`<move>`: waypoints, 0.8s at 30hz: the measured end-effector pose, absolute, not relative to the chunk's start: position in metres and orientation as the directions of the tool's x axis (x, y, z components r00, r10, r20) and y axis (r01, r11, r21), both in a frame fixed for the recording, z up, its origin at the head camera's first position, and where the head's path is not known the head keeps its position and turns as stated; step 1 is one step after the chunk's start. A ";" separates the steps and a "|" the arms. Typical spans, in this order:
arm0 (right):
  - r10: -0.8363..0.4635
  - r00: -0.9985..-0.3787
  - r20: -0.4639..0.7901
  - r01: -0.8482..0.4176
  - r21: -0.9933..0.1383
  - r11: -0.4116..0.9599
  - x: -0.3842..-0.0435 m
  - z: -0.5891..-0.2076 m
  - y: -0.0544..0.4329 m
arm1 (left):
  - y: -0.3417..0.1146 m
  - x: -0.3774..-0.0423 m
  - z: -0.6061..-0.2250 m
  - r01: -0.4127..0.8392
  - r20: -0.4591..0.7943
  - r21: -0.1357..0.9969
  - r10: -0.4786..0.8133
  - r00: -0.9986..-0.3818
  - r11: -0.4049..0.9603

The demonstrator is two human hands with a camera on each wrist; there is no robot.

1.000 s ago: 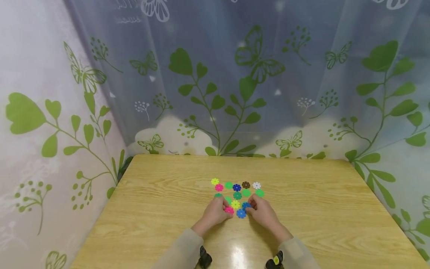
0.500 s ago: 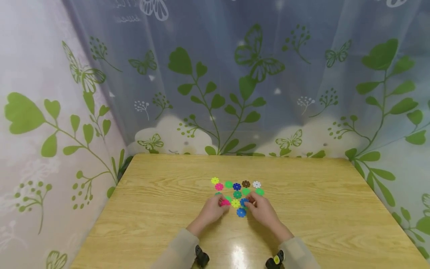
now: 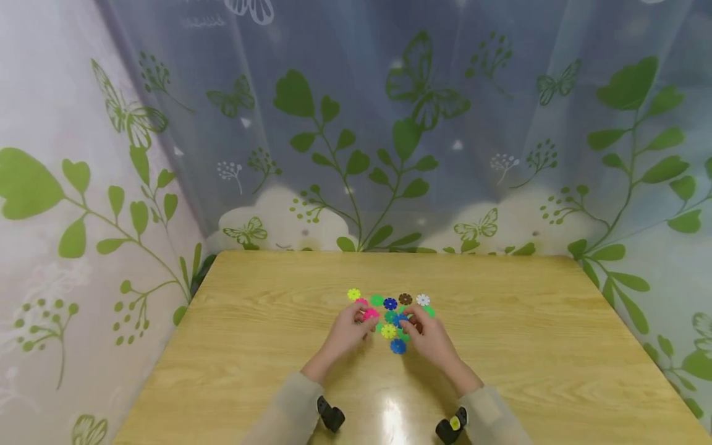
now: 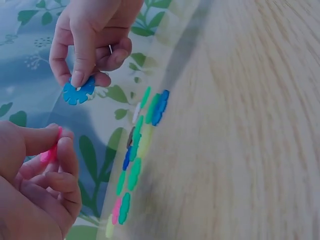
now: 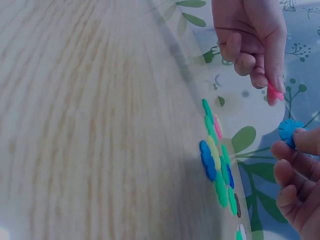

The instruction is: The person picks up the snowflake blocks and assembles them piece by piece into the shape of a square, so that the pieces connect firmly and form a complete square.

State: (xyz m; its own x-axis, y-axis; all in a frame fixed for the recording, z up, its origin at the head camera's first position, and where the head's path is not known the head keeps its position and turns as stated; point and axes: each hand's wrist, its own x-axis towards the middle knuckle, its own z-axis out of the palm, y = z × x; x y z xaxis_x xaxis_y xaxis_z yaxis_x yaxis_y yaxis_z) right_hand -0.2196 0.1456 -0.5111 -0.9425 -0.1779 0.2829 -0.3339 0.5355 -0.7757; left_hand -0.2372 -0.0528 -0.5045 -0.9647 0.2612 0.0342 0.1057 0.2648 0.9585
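In the head view my left hand (image 3: 345, 332) pinches a pink notched snowflake disc (image 3: 371, 315) between thumb and fingertips. Facing it, my right hand (image 3: 432, 339) holds a blue snowflake disc (image 3: 398, 319) the same way. The wrist views show both discs raised over the table and a small gap apart, the blue one (image 4: 75, 95) flat to the left wrist camera, the pink one (image 4: 49, 155) nearly edge-on. Below them lie several loose discs, among them a yellow one (image 3: 388, 332), another blue one (image 3: 397, 346), a navy one (image 3: 390, 303) and green ones, partly covered by my hands.
Further back on the wooden table (image 3: 267, 321) lie a brown disc (image 3: 405, 299), a white disc (image 3: 423, 300) and a yellow disc (image 3: 353, 294). A curtain (image 3: 356, 123) printed with leaves and butterflies hangs behind the table's far edge. Dark wrist cameras sit at both sleeves.
My left hand has lifted the pink disc off the table and moved it away from me. My right hand has picked up the blue disc and raised it too. The head view has tilted slightly.
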 end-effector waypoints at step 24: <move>-0.157 -0.916 0.369 -0.401 -0.840 0.367 -0.213 -0.486 0.130 | -0.049 -0.230 -0.484 0.117 0.037 0.963 0.311 -0.950 0.242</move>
State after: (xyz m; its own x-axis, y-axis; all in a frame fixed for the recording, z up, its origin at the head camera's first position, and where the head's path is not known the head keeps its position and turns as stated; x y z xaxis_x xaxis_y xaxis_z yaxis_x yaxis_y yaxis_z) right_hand -0.2126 0.1296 -0.4858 -0.9161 -0.1565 0.3691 -0.4009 0.3666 -0.8396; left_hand -0.2301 -0.0495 -0.4839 -0.9497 0.3109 0.0369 0.1167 0.2421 0.9632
